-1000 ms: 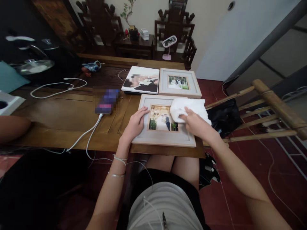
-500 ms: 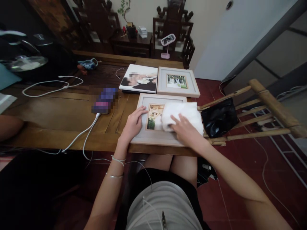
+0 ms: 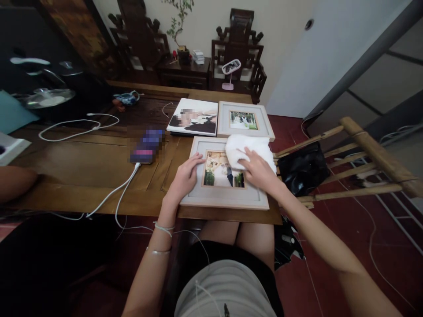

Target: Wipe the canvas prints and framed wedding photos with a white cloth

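A light wooden picture frame [image 3: 228, 200] with a photo in its middle lies flat at the table's front edge. My left hand [image 3: 185, 176] rests on its left side, fingers stretched over the border toward the photo. In my right hand [image 3: 259, 169] is a folded white cloth [image 3: 251, 147], pressed onto the frame's upper right part and hiding that corner. Behind it lie a second picture frame [image 3: 266, 116] and, to the left of that one, a white-edged photo album or panel [image 3: 194, 116] showing a large picture.
A phone [image 3: 147, 145] on a white charging cable [image 3: 124, 189] lies left of the frame. At far left, another person's arm [image 3: 16, 182] rests by the wooden table's [image 3: 76, 163] edge. A bamboo chair [image 3: 373, 154] with a black bag [image 3: 304, 169] stands at right.
My right hand has slid the white cloth up toward the frame's top right, uncovering the right half of the photo. My left hand stays on the frame's left side. The whole view has shifted slightly.
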{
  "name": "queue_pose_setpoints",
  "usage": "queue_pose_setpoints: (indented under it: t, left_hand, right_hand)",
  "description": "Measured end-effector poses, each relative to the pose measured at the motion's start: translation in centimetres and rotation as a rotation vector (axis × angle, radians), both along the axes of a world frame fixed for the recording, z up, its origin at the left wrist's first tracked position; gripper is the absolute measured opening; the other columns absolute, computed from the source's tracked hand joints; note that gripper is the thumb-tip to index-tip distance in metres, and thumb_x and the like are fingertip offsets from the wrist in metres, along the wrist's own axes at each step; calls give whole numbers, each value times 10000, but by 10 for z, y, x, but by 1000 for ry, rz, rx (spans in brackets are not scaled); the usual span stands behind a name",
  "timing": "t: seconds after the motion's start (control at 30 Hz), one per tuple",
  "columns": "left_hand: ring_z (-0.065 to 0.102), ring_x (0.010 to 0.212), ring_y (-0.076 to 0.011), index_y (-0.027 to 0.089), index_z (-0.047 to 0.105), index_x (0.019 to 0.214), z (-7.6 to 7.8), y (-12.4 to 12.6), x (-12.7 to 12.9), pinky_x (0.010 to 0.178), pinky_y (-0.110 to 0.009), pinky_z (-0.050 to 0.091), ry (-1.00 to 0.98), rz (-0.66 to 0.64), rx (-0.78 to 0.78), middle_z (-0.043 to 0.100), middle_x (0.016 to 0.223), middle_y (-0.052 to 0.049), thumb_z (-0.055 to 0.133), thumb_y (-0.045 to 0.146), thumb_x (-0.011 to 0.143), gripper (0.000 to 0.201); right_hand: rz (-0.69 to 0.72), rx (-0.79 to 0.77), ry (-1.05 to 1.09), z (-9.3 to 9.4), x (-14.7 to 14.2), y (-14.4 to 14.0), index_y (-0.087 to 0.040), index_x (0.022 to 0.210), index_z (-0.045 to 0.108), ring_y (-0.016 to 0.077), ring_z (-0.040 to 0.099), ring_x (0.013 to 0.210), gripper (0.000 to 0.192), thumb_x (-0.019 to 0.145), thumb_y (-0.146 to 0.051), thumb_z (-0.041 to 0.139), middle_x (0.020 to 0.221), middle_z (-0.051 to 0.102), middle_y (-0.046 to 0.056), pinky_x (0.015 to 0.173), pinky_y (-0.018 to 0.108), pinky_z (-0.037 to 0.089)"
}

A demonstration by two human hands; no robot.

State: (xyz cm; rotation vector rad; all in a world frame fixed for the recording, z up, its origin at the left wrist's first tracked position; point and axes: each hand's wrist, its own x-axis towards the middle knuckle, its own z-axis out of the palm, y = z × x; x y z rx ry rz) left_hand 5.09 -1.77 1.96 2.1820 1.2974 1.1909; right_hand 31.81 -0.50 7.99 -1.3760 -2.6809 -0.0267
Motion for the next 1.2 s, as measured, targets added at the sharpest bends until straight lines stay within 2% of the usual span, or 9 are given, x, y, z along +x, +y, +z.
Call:
queue_pose_setpoints:
  t: [0.13, 0.23, 0.37, 0.53, 0.67, 0.77, 0.93, 1.07, 1.2]
  left_hand:
    - [514, 1293, -209, 176, 634, 1135, -1, 0, 0, 1110, -487, 405, -20, 9, 6, 627, 1287, -95, 385, 25, 879, 387]
    - [525, 1283, -207, 174, 638, 1115, -2, 0, 2, 1108, -481, 412, -34, 30, 14, 636, 1273, -99, 386, 26, 879, 376]
    - [535, 1274, -205, 179, 642, 1096, -4, 1, 3, 1103, -481, 418, -46, 46, 22, 645, 1262, -96, 382, 27, 877, 372]
    - [545, 1264, -210, 179, 643, 1086, -5, 2, 4, 1098, -482, 422, -41, 58, 25, 656, 1246, -88, 384, 43, 877, 359]
    - [530, 1278, -221, 175, 636, 1105, -5, 1, 3, 1102, -489, 413, -9, 49, 23, 636, 1276, -96, 383, 50, 880, 360]
    - [500, 1305, -235, 158, 629, 1130, -5, 1, 1, 1107, -489, 403, 26, 20, 17, 598, 1321, -122, 398, 70, 891, 344]
    - [484, 1319, -241, 164, 632, 1145, -3, 0, 0, 1102, -496, 404, 46, -12, 10, 584, 1335, -130, 397, 83, 906, 344]
    - [489, 1316, -234, 187, 636, 1143, -2, 0, 0, 1092, -510, 413, 29, -10, 11, 593, 1329, -107, 404, 78, 903, 351]
    - [511, 1296, -230, 191, 635, 1127, -3, 0, 1, 1086, -508, 422, 15, 12, 14, 609, 1310, -100, 416, 64, 890, 347]
  right_hand:
    - [-56, 84, -63, -5, -6, 42, -101, 1240, 597, 375, 307, 1388, 433, 825, -77, 477, 1505, 387, 162, 1119, 544, 263]
    - [-20, 76, -168, -9, -12, 37, -93, 1250, 580, 381, 314, 1379, 436, 843, -44, 433, 1478, 417, 187, 1091, 570, 275]
    - [60, 6, -212, -1, -13, -15, -103, 1209, 607, 360, 366, 1355, 427, 837, -11, 417, 1426, 479, 189, 1082, 550, 305]
    - [168, -195, -149, 37, -13, -96, -148, 1107, 647, 315, 528, 1228, 386, 809, -2, 451, 1306, 582, 174, 999, 468, 444]
    - [197, -268, -117, 46, -17, -117, -171, 1110, 641, 322, 532, 1228, 382, 799, -25, 473, 1321, 569, 174, 954, 457, 479]
    - [103, -249, -112, 27, -16, -95, -175, 1177, 620, 320, 539, 1221, 392, 823, -74, 483, 1366, 526, 195, 953, 468, 477]
    - [-24, -23, -47, -6, -7, -16, -166, 1239, 591, 324, 445, 1314, 403, 846, -144, 506, 1435, 460, 192, 1051, 485, 389]
    - [-14, 111, -29, -7, -7, 40, -132, 1229, 588, 361, 252, 1421, 392, 846, -149, 506, 1521, 354, 168, 1118, 548, 268]
    - [36, 78, -94, -7, -15, 47, -111, 1199, 602, 395, 213, 1425, 367, 856, -114, 472, 1517, 365, 164, 1118, 619, 205]
